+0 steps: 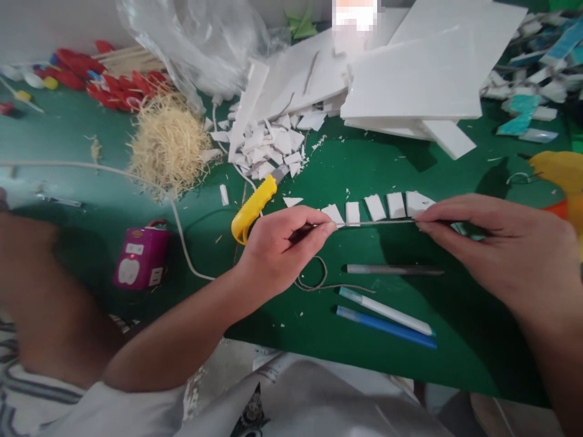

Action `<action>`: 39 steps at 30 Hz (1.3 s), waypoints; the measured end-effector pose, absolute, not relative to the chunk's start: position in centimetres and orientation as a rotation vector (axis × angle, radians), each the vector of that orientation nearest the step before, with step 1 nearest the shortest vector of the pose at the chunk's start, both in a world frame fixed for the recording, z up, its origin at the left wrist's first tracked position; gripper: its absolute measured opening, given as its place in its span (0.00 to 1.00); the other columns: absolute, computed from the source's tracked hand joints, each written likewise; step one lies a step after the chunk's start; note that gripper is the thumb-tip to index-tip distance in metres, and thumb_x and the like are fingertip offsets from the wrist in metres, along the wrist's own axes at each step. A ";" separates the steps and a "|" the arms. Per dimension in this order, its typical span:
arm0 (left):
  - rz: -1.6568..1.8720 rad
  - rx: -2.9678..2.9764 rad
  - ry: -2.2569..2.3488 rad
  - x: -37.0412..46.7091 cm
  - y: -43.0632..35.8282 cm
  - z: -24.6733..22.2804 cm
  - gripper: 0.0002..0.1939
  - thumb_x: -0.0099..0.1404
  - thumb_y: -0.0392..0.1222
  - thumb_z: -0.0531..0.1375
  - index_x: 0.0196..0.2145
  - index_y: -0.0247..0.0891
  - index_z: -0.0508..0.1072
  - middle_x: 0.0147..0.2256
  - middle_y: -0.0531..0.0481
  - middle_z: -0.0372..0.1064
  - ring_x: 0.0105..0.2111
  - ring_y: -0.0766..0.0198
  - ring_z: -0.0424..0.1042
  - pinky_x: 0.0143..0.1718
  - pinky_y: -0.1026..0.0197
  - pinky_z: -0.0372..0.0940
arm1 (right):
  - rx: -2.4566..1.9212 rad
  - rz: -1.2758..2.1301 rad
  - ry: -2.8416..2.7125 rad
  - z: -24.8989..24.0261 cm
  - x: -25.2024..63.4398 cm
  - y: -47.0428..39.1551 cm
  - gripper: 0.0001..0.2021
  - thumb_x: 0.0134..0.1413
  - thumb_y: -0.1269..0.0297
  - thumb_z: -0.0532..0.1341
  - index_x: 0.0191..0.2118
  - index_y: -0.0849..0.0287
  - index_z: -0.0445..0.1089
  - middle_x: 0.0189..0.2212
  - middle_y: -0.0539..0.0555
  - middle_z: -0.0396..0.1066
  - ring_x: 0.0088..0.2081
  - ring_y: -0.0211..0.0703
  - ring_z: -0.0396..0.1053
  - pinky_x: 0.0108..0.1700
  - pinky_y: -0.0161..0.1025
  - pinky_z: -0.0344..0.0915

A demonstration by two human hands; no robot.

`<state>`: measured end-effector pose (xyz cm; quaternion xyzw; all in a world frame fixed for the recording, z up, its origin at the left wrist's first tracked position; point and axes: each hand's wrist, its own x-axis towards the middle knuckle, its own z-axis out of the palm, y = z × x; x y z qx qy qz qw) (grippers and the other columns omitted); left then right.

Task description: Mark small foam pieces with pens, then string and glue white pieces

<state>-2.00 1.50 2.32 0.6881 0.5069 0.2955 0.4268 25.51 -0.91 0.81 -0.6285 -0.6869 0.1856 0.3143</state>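
Observation:
Between my two hands a thin grey string (pixel 378 223) is stretched level over the green table. My left hand (pixel 291 240) pinches its left end, with the slack curling in a loop below. My right hand (pixel 496 243) pinches the other end. Just beyond the string stands a row of several small white foam pieces, one of them a foam block (pixel 352 213) near the left fingers, another a pointed foam piece (pixel 418 203) at the right fingertips. A yellow-handled cutter knife (pixel 255 207) lies beside my left hand, its handle partly hidden by it.
Nearer me lie a grey pen (pixel 394 269), a white pen (pixel 387 311) and a blue pen (pixel 387 328). Farther back are foam scraps (pixel 268 145), white foam sheets (pixel 414 79) and wood shavings (pixel 168 142). A purple power box (pixel 141 258) sits left, near another person's arm (pixel 50 291).

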 end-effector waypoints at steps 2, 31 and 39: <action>0.724 1.742 1.250 -2.0 1.5 2.3 0.06 0.67 0.40 0.63 0.32 0.39 0.79 0.28 0.54 0.78 0.26 0.70 0.71 0.28 0.68 0.65 | -1.673 0.432 -1.841 1.0 25.5 -0.8 0.07 0.57 0.55 0.67 0.32 0.47 0.82 0.36 0.48 0.82 0.36 0.40 0.78 0.35 0.34 0.73; 0.765 2.044 1.241 -3.1 2.4 0.4 0.09 0.69 0.32 0.57 0.43 0.35 0.77 0.25 0.59 0.67 0.18 0.76 0.56 0.20 0.70 0.55 | -1.744 0.330 -1.827 0.6 25.6 0.7 0.07 0.58 0.62 0.65 0.39 0.48 0.82 0.32 0.47 0.81 0.29 0.37 0.75 0.29 0.36 0.69; 0.721 2.467 1.139 -4.0 3.0 0.5 0.14 0.71 0.29 0.55 0.43 0.37 0.80 0.33 0.51 0.76 0.31 0.69 0.74 0.34 0.68 0.68 | -1.487 0.048 -2.136 0.1 26.0 0.8 0.07 0.62 0.68 0.62 0.39 0.50 0.76 0.35 0.48 0.81 0.36 0.39 0.79 0.33 0.38 0.70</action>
